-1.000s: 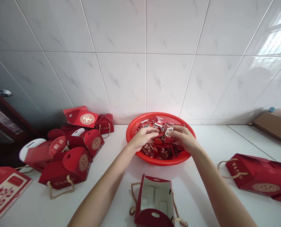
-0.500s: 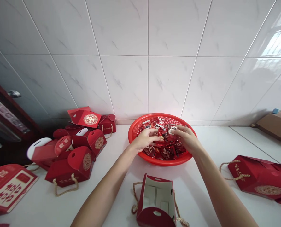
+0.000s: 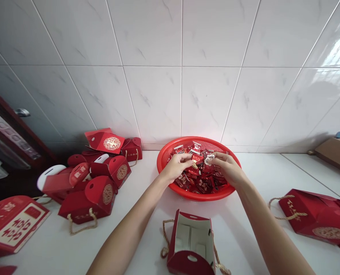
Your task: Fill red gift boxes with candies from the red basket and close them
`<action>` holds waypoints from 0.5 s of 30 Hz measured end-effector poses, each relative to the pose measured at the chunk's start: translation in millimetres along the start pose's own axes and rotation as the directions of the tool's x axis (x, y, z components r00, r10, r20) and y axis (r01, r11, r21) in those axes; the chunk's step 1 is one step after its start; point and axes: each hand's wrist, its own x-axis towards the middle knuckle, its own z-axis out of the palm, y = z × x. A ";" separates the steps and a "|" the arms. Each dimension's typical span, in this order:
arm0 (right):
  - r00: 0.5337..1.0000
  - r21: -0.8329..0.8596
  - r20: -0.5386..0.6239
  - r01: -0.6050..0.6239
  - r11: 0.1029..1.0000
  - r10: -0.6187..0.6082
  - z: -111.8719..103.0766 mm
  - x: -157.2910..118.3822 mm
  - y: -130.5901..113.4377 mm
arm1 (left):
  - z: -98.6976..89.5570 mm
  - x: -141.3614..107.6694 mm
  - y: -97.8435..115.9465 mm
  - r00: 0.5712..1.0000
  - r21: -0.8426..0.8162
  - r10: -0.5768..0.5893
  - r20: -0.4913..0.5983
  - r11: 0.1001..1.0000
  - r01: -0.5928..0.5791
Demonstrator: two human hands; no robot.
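Over a red plastic basket (image 3: pixel 164 175) of wrapped candies (image 3: pixel 204 185), my left hand (image 3: pixel 177 167) pinches a candy in a red and gold wrapper (image 3: pixel 195 162). Across from it, my right hand (image 3: pixel 227 168) has thumb and fingers closed on a candy in a dark red wrapper with a white label (image 3: pixel 209 159). The two hands are a short way apart. Below the basket, nearest me, stands a red gift box (image 3: pixel 191 263) with its top open, a pale inside showing and rope handles at its sides.
Several red gift boxes (image 3: pixel 86 202) with rope handles cluster at the left, by the tiled wall (image 3: pixel 152 103). Another red box (image 3: pixel 315 217) lies at the right. A brown cardboard box (image 3: pixel 335 154) sits at the far right of the white counter (image 3: pixel 141 229).
My left hand has lifted the red and gold candy slightly toward my right hand. The candy in my right hand has turned a little. The view has shifted slightly.
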 end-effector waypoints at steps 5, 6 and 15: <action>0.999 -0.032 0.036 -0.029 0.999 0.030 0.6 -1.1 -1.2 | -0.2 0.3 -0.5 0.999 0.037 -0.015 -0.051 0.999 0.017; 0.998 -0.038 0.043 -0.035 0.999 0.036 0.4 -1.1 -1.2 | -0.1 0.3 -0.6 0.998 0.032 -0.026 -0.058 0.999 0.028; 0.998 -0.066 0.052 -0.042 0.997 0.045 0.3 -1.4 -2.6 | 0.9 1.1 -1.3 0.998 -0.009 -0.052 -0.022 0.999 0.052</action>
